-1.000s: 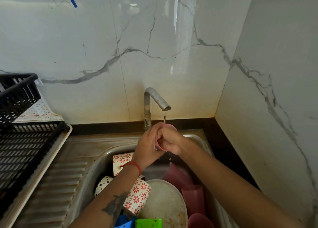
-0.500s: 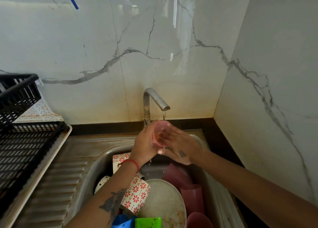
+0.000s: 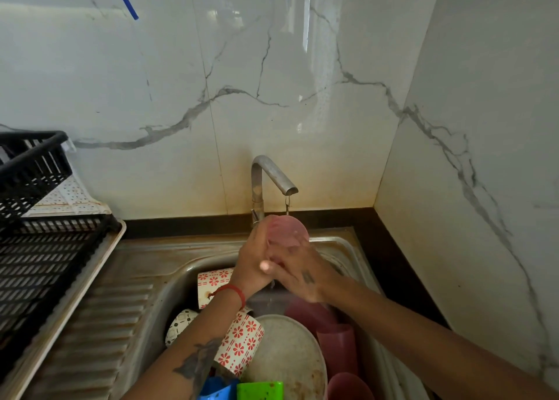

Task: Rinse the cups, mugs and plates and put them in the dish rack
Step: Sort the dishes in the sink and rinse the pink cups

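At the centre of the frame a pale pink plastic cup [image 3: 287,232] is held under the thin stream of water [image 3: 287,203] falling from the bent grey metal tap [image 3: 267,174]. The cup looks translucent and wet, tipped so that one rounded end faces the camera; whether that end is the base or the mouth cannot be told. The left hand [image 3: 252,259] is wrapped round the cup's left side, gripping it, with a red thread bracelet [image 3: 233,291] on the wrist. The right hand [image 3: 302,275] lies against the cup's lower right side with fingers fairly straight, touching rather than clasping it.

Below the hands, in the stainless steel sink [image 3: 338,248] at lower centre, lie two white mugs with red flower print [image 3: 242,342], a white mug with dark pattern [image 3: 178,324], a round off-white plate with brown stains [image 3: 287,357], several dusty pink plastic tumblers [image 3: 338,345], and a blue plastic piece [image 3: 217,389] and a green plastic piece [image 3: 260,390] at the bottom edge.

At the left of the frame a black plastic slatted dish rack [image 3: 39,257] sits on a cream tray [image 3: 118,233] beside the ribbed drainboard [image 3: 99,324]
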The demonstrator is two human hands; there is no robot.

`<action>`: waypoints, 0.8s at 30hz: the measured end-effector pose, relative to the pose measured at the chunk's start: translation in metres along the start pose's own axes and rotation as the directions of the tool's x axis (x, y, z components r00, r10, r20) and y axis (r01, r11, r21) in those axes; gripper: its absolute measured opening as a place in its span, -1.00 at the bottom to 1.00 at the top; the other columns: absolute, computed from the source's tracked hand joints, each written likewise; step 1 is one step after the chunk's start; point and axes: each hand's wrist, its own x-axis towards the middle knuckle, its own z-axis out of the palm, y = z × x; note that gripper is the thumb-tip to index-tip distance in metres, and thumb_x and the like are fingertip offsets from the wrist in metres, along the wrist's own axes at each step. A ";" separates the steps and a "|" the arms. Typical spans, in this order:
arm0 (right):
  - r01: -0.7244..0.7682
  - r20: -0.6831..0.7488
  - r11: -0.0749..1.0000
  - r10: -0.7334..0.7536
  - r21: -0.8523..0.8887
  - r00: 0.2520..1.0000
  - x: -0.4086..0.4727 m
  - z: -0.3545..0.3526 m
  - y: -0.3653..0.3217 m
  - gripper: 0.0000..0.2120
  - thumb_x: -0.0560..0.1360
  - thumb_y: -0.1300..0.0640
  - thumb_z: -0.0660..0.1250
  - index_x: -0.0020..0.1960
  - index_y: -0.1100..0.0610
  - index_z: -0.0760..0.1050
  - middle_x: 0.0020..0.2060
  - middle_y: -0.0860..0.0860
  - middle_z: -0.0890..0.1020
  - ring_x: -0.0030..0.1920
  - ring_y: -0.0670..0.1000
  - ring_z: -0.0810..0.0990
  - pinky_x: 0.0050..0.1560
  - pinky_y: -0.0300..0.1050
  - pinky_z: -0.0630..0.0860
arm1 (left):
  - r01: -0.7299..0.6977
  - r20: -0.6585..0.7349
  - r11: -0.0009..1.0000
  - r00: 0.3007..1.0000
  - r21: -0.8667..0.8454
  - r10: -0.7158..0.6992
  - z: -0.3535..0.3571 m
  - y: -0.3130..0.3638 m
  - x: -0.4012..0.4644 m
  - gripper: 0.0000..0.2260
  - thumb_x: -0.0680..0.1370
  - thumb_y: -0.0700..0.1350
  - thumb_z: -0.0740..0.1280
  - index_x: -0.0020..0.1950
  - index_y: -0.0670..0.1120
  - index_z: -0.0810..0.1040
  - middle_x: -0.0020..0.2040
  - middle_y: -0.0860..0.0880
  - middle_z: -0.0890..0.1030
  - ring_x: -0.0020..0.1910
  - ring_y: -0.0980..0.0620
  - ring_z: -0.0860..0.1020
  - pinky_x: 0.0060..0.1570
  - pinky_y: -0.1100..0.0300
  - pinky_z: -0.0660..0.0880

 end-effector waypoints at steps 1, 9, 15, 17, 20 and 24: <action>0.074 -0.031 0.994 -0.077 -0.079 0.997 -0.003 -0.003 0.009 -0.54 0.59 -0.18 0.06 0.18 0.10 0.56 0.06 0.04 0.65 0.18 -0.04 0.54 0.44 -0.02 0.15 | 0.013 0.020 1.000 1.000 -0.007 -0.013 -0.003 0.000 0.001 -0.36 0.40 -0.02 0.51 0.39 0.08 0.27 0.31 0.05 0.39 0.22 0.10 0.42 0.12 0.30 0.39; -0.280 0.027 0.702 0.349 0.654 0.937 -0.018 0.013 0.027 0.04 0.31 -0.02 0.52 0.53 -0.14 -0.13 0.40 -0.15 0.21 0.39 -0.07 0.26 0.32 0.00 0.36 | 0.545 0.312 0.638 0.837 -0.544 -0.450 -0.004 0.006 0.001 -0.16 0.29 -0.10 0.51 0.46 0.00 0.14 0.21 -0.06 0.49 0.14 -0.05 0.51 -0.04 0.05 0.52; -0.613 0.278 0.396 0.636 0.683 0.720 0.000 0.016 0.027 -0.02 0.37 0.01 0.50 0.52 -0.17 -0.13 0.16 -0.04 0.36 0.10 0.04 0.46 -0.08 -0.09 0.50 | 0.789 0.518 0.437 0.613 -0.432 -0.596 0.002 0.011 -0.004 -0.34 0.49 0.40 0.01 0.41 -0.02 0.29 0.32 -0.13 0.47 0.19 -0.11 0.50 -0.06 0.02 0.54; -0.660 0.336 0.353 0.648 0.664 0.684 0.002 0.008 0.031 -0.14 0.37 -0.01 0.48 0.49 -0.13 0.02 0.11 0.00 0.41 0.04 0.07 0.50 -0.11 -0.07 0.52 | 0.745 0.436 0.617 0.658 -0.253 -0.614 0.001 0.009 -0.002 -0.33 0.50 0.40 -0.04 0.46 0.01 0.26 0.34 -0.02 0.38 0.26 -0.04 0.41 0.02 0.10 0.42; -0.677 0.380 0.353 0.621 0.645 0.686 0.006 -0.002 0.033 -0.27 0.38 -0.04 0.47 0.43 -0.07 0.17 0.14 0.10 0.46 0.10 0.17 0.53 0.12 0.14 0.55 | 0.662 0.319 0.651 0.750 -0.373 -0.580 -0.002 0.001 0.004 -0.59 0.62 0.13 0.14 0.37 -0.07 0.41 0.36 -0.09 0.46 0.28 -0.05 0.45 0.12 0.10 0.39; -0.676 0.288 0.660 0.611 0.328 0.737 0.018 -0.016 0.032 -0.23 0.39 -0.15 0.44 0.48 -0.01 0.16 0.32 0.10 0.41 0.22 0.13 0.47 0.20 0.06 0.47 | 0.623 0.371 0.669 0.781 -0.404 -0.503 -0.017 0.002 0.010 -0.69 0.58 0.01 0.28 0.23 -0.15 0.53 0.14 -0.13 0.62 0.13 -0.06 0.58 0.05 0.17 0.52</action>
